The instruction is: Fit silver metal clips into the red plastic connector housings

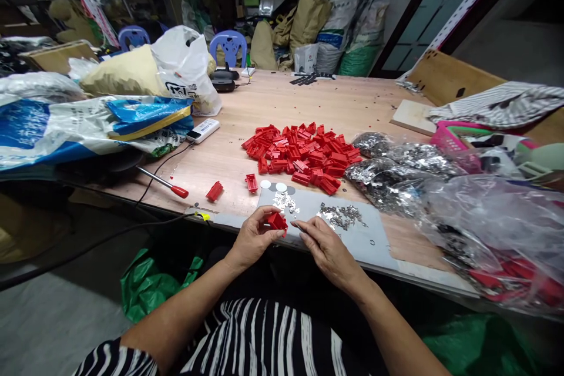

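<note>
My left hand grips a red plastic housing at the table's front edge, thumb and fingers around its sides. Close beside it, my right hand is closed in a pinch, its fingertips pointing at the housing. Something thin and dark seems to show at those fingertips, too small to name. Under and beyond the hands lies a grey mat with two heaps of small metal pieces, a bright heap and a darker heap. Two single red housings lie to the left, one upright and one tilted.
A large pile of red housings lies behind the mat. Bags of metal parts and a pink basket stand right. On the left are a red-tipped metal lever, a white device with a cable, and sacks.
</note>
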{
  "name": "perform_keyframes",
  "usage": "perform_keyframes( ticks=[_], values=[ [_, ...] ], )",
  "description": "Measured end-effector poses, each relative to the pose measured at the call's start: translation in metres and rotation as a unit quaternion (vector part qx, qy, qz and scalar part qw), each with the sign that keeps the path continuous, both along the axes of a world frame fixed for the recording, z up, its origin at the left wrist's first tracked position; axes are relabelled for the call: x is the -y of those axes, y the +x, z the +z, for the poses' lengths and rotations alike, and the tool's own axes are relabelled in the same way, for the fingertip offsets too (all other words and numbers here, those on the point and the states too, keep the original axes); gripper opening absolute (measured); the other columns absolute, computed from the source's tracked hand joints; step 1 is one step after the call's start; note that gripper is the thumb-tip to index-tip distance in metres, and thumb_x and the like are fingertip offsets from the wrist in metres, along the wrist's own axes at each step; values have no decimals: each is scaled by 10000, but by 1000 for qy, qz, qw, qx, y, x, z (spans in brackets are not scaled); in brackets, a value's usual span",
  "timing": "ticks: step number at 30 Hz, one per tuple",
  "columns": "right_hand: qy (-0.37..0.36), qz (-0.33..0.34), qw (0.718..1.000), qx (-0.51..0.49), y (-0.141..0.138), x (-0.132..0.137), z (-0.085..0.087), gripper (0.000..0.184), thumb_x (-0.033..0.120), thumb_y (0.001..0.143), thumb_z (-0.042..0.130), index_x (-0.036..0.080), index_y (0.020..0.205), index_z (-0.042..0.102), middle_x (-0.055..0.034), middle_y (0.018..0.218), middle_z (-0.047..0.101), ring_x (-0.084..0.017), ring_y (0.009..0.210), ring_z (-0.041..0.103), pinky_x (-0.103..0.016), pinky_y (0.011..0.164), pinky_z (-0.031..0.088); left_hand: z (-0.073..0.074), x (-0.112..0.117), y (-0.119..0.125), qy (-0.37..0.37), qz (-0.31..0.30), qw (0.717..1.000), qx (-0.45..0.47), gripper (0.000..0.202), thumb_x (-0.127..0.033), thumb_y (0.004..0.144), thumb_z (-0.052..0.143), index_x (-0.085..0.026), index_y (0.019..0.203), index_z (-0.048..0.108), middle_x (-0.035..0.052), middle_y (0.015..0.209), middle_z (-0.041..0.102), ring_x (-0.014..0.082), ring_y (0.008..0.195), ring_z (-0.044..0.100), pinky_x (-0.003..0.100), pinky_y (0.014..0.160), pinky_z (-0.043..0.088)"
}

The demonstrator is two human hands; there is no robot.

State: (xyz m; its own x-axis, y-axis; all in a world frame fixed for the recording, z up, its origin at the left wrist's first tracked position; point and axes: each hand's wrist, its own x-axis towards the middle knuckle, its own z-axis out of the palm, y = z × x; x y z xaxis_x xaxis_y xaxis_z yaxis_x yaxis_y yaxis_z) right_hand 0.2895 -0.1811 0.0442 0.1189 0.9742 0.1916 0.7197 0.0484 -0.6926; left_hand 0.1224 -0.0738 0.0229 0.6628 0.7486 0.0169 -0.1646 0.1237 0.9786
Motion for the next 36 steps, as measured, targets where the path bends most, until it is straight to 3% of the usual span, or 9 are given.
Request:
perform_keyframes(
  ticks=[4, 9, 24, 31, 36],
  values=[
    [-32, -23, 999, 15, -5, -1, -11, 232, 204, 911, 486, 229, 1105, 613, -52, 946, 638, -187, 851, 609, -317, 776, 481, -6, -11, -2, 171, 19, 981, -87, 358, -193, 712, 725, -227, 1061, 649, 40, 1025, 677, 188, 929, 626, 313, 891, 455],
    [-50, -28, 997, 61, -7, -7, -14, 158, 192, 887, 523, 222, 990, 640, -33, 918, 670, -184, 821, 626, -312, 754, 482, -11, -19, -1, 238, -12, 964, -118, 412, -193, 716, 717, -257, 1120, 667, 53, 1092, 694, 228, 1043, 617, 354, 954, 437],
    [-59, 9, 995, 78, -5, -17, -11, 187, 165, 881, 512, 227, 954, 673, -45, 924, 666, -173, 831, 635, -304, 757, 498, -10, -23, 1, 218, -36, 968, -116, 394, -210, 682, 737, -282, 1068, 705, 40, 973, 722, 229, 938, 637, 346, 895, 459],
    [-91, -33, 989, 114, -20, -21, -9, 159, 157, 886, 492, 207, 905, 643, -51, 894, 639, -182, 803, 620, -293, 708, 470, -12, -21, 3, 216, -12, 969, -118, 367, -152, 692, 701, -278, 1036, 710, 37, 1017, 722, 234, 970, 639, 353, 908, 451],
    [-68, -22, 996, 44, -17, -19, -9, 168, 185, 896, 483, 226, 971, 628, -42, 907, 625, -181, 833, 607, -303, 745, 466, -11, -20, 2, 190, -6, 976, -109, 331, -190, 653, 746, -248, 976, 710, 33, 988, 709, 224, 951, 623, 339, 903, 444]
  ],
)
